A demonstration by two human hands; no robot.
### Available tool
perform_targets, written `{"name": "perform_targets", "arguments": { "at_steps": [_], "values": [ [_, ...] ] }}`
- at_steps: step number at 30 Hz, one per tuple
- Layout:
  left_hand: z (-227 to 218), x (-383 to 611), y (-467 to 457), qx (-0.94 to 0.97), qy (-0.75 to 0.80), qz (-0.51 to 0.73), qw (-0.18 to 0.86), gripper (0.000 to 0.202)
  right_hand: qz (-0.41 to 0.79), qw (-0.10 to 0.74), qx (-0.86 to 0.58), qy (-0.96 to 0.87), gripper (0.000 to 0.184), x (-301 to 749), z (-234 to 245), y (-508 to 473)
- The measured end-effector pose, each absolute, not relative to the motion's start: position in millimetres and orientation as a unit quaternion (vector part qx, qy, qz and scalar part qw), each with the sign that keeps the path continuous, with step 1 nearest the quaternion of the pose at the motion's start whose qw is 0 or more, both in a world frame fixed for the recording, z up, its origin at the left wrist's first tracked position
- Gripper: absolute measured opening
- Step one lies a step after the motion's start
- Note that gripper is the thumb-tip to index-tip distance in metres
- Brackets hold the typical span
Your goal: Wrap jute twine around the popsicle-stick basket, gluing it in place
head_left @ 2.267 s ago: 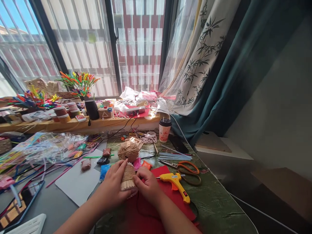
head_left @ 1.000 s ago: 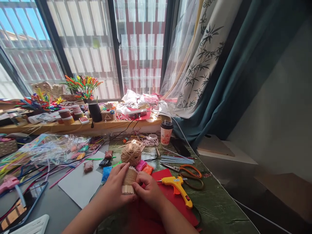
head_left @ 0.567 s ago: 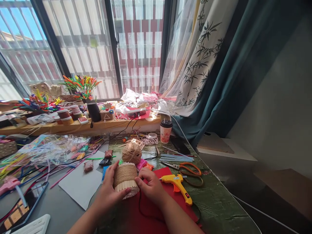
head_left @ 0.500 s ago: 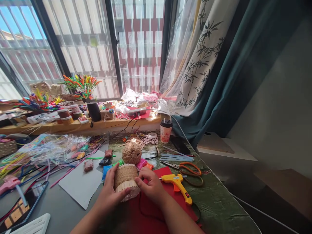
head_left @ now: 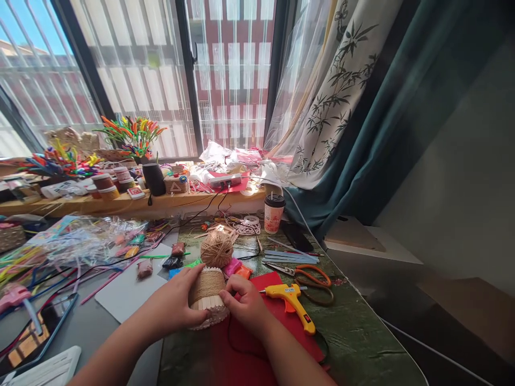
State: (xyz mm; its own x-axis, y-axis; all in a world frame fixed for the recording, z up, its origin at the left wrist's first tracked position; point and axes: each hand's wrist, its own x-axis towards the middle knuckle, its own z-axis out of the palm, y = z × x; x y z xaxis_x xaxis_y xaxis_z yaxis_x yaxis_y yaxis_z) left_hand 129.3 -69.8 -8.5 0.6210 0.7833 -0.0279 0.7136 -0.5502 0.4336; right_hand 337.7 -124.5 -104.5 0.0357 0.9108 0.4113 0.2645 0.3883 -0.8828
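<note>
A round container (head_left: 209, 292) stands tilted between my hands, its side lined with pale wooden craft sticks and its middle wound with a band of brown twine (head_left: 212, 282). My left hand (head_left: 183, 300) is wrapped round its left side, thumb across the lower front. At the right edge of the band, my right hand (head_left: 243, 303) is closed in a pinch against the container. What lies between those fingertips is hidden. Just behind sits a ball of twine (head_left: 216, 249). A yellow hot glue gun (head_left: 292, 303) lies right of my right hand on red sheet (head_left: 273, 281).
Orange-handled scissors (head_left: 314, 279), pale blue glue sticks (head_left: 292, 257), a phone (head_left: 298, 237) and a lidded paper cup (head_left: 274, 214) are to the right. Leftward lie white paper (head_left: 120, 295), small clay packets (head_left: 178, 249) and plastic bags (head_left: 104, 238). A black cord (head_left: 245, 351) crosses the red sheet.
My left hand has turned and shifted round the container, its back now more toward me and its forearm further left. The container has turned slightly; my right hand stays pinched beside it.
</note>
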Motion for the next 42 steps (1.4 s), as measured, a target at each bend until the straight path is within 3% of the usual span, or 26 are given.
{"name": "perform_targets", "arguments": {
  "at_steps": [4,15,21,29,42],
  "values": [
    [-17.9,122.0,-65.1,0.864,0.436,0.118,0.221,0.086,0.280,0.541,-0.465,-0.643,0.032,340.1,-104.3,-123.8],
    [-105.6,111.6,-73.1,0.746,0.426,0.299,0.416,0.092,0.269,0.572,-0.476,-0.612,0.033,342.8,-104.6,-123.8],
    [-93.8,107.9,-73.6,0.802,0.444,0.253,0.309,0.084,0.272,0.583,-0.484,-0.593,0.032,339.0,-106.2,-123.1],
    [-51.2,123.7,-70.3,0.847,0.440,0.141,0.264,0.095,0.270,0.586,-0.469,-0.603,0.032,337.9,-101.4,-119.7],
    [-113.3,93.5,-76.8,0.802,0.464,0.272,0.261,0.093,0.254,0.532,-0.498,-0.636,0.045,341.9,-106.7,-118.0]
  ]
}}
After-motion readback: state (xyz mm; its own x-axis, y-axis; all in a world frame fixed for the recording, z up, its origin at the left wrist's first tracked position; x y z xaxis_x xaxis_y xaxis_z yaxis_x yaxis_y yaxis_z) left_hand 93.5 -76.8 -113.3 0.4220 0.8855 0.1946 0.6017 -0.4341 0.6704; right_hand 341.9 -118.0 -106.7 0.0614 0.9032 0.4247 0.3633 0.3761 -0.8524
